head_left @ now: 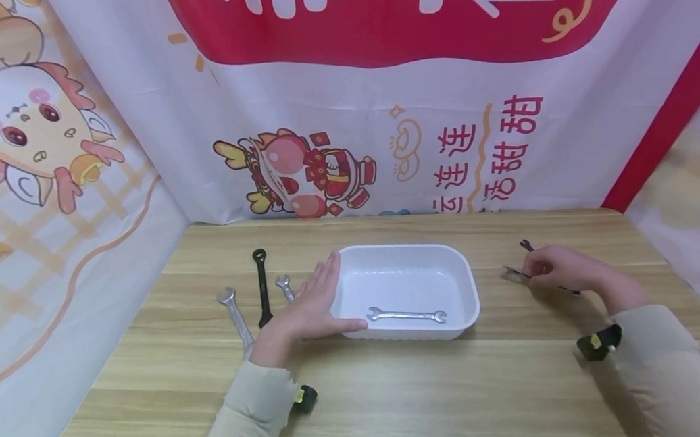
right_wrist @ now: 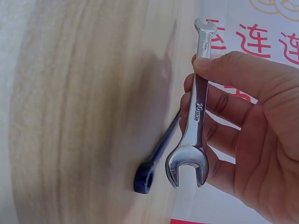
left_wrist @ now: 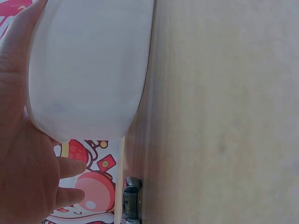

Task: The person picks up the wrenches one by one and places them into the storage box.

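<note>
My right hand (head_left: 564,271) pinches a silver open-end wrench (right_wrist: 200,98) between thumb and fingers. The larger mouth of that wrench points down in the right wrist view. Beneath it a black wrench (right_wrist: 156,158) lies on the table, partly covered by the hand in the head view. Against the left end of the white plastic tub (head_left: 469,312) rests my left hand (head_left: 310,309), its fingers extended and its thumb along the front side. A silver double-ended wrench (head_left: 407,315) lies inside the tub, near its front wall.
Left of the tub lie a black wrench (head_left: 262,285), a larger silver wrench (head_left: 236,318) and a smaller silver wrench (head_left: 285,289), partly behind the left hand. A printed cloth (head_left: 329,91) hangs along the table's back edge, with more cloth at both sides.
</note>
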The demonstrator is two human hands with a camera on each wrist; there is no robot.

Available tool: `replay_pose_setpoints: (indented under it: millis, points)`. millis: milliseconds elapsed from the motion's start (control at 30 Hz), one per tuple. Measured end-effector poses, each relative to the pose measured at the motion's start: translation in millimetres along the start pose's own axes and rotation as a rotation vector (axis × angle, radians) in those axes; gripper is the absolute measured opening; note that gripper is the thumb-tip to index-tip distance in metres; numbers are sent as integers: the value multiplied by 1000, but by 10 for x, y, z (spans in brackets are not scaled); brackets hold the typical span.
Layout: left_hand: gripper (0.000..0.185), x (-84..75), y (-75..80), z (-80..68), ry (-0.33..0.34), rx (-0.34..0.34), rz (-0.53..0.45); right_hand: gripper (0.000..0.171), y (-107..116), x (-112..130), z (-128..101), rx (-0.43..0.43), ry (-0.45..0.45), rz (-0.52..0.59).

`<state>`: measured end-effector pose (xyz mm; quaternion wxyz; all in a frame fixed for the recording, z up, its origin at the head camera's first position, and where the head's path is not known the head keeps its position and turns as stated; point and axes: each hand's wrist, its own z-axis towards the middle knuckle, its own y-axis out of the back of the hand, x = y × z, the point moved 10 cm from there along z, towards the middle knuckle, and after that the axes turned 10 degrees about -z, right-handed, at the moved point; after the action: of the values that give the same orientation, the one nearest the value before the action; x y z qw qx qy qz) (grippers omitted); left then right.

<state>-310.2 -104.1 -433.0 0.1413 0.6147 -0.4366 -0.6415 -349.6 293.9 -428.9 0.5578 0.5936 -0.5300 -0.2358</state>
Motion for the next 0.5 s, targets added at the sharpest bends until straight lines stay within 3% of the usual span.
replay_pose_setpoints:
  millis: [500]
  points:
    - [131, -18, 12, -2, -5, 9, -6, 8, 172, 112, -77, -22, 22, -15]
